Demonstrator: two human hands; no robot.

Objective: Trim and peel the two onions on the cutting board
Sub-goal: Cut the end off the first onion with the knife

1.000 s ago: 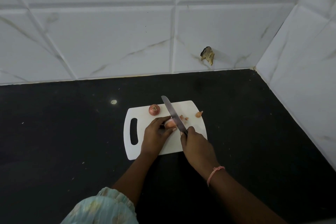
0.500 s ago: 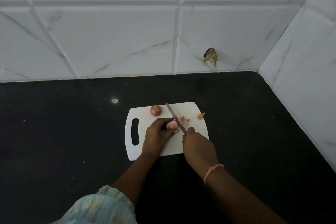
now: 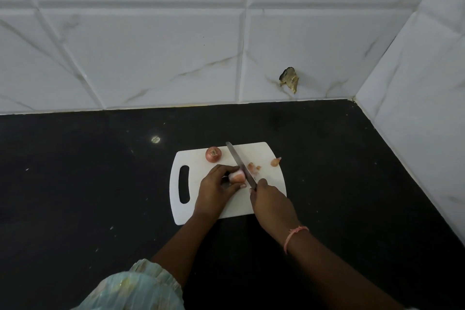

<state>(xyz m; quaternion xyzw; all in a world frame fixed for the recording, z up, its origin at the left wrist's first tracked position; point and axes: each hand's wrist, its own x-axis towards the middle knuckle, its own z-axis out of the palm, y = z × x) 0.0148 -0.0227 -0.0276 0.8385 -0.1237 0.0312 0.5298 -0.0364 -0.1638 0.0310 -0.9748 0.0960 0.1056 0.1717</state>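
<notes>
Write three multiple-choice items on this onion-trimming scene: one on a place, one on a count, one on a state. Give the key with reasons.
1. Where does the untouched onion sit on the cutting board?
A. far edge
B. in the handle slot
C. near edge

2. How many onions are on the board?
A. one
B. two
C. four

3. What is the knife doing?
A. lying flat on the counter
B. standing in a rack
C. held against the gripped onion

Key: 1 A, it sits at the board's far edge beside the blade tip. 2 B, one loose, one in the left hand. 3 C, the right hand grips the handle, blade at that onion's end.
</notes>
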